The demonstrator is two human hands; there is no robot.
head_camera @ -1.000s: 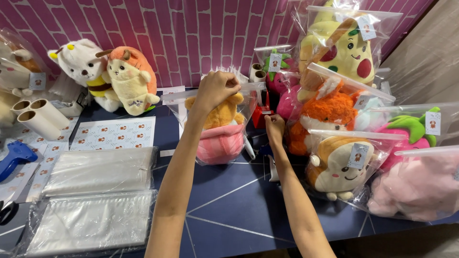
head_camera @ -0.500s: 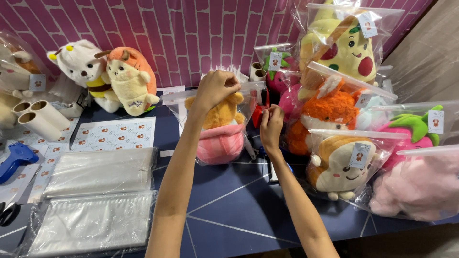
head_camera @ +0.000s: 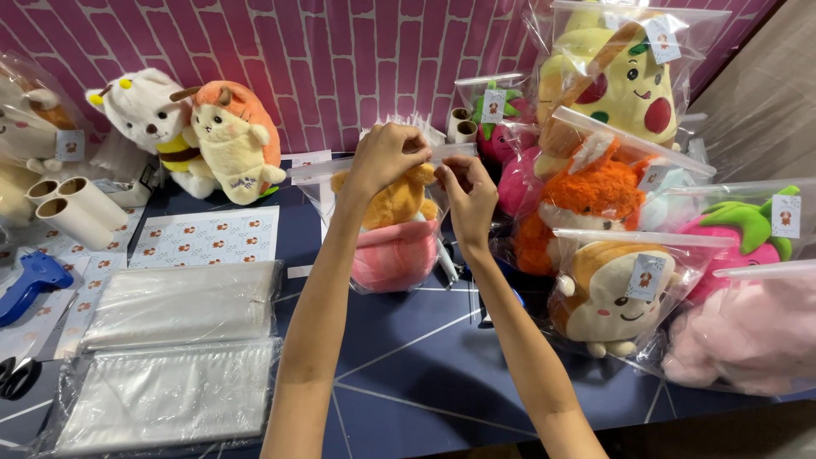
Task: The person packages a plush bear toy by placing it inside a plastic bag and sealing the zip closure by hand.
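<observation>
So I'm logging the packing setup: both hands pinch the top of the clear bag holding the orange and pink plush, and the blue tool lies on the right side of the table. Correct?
Not quite: the head view shows the blue tool on the left side of the table. The rest holds: left hand and right hand pinch the top of the clear bag with the orange and pink plush.

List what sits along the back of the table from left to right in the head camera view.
White plush with yellow horns → orange-hooded cream plush → left hand and right hand at the top of the clear bag holding an orange and pink plush → orange furry plush in a bag → bagged green-leafed pink plush.
</observation>
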